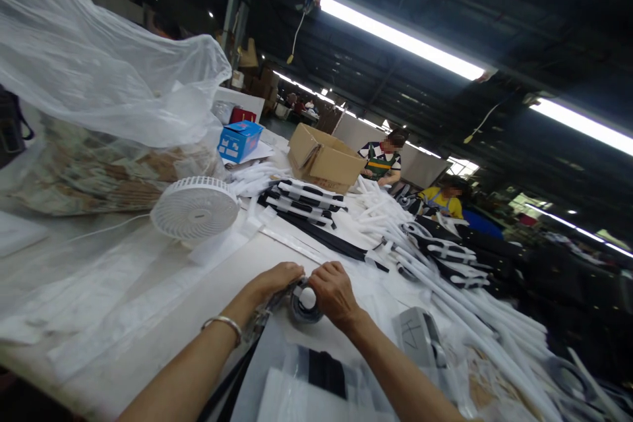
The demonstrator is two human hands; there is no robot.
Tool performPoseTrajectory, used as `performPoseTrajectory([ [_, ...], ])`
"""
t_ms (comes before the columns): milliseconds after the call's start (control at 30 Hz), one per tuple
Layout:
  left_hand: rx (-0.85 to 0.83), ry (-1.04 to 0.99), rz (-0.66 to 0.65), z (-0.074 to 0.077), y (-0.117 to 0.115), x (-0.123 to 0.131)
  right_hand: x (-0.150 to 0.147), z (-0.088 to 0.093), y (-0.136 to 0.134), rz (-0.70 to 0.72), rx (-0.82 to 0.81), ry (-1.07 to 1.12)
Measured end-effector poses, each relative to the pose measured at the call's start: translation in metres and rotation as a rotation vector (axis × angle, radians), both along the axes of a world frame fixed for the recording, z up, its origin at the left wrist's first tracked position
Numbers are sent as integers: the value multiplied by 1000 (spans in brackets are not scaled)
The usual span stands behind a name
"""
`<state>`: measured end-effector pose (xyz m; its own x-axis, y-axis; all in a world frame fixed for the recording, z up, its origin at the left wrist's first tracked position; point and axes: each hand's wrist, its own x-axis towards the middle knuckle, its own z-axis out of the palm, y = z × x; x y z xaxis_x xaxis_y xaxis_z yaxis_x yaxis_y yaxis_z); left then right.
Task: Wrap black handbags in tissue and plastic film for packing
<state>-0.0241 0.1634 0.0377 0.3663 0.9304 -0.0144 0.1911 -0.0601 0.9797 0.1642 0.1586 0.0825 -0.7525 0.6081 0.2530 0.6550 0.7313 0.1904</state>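
Observation:
In the middle of the table, a round dark coil [302,318] with a white round core sits between my hands. My left hand [277,278], with a bangle on its wrist, is closed at the coil's upper left; crumpled clear plastic [261,318] shows under it. Curled over the coil's upper right side is my right hand [336,291]. The fingertips of both hands are partly hidden. A black strap [231,379] runs below my left forearm. Just in front of me lies clear plastic wrapping with a black piece [326,372] in it.
A white fan [195,211] stands at left beside a large clear bag [113,168]. Ahead are black straps [306,201], a cardboard box [329,161] and a blue box [241,140]. A grey tape dispenser [420,336] and white tubes [475,313] lie right. Two people work beyond.

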Motion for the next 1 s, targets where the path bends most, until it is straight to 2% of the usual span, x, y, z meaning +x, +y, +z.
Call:
performPoseTrajectory([
  [133, -93, -70, -96, 13, -9, -2, 7, 3, -15, 210, 177, 125],
  [267, -178, -111, -169, 20, -16, 2, 9, 7, -29, 234, 188, 146],
  [400, -201, -138, -114, 19, -17, 7, 5, 9, -37, 173, 172, 229],
  [667, -163, -177, 55, 10, -14, 13, 7, 7, -33, 64, -37, 249],
  [833, -138, -198, 71, 8, -15, 12, 7, 2, -34, 16, -62, 329],
  [1000, -82, -182, 27, 7, -18, 14, 1, 6, -34, -125, -271, 338],
])
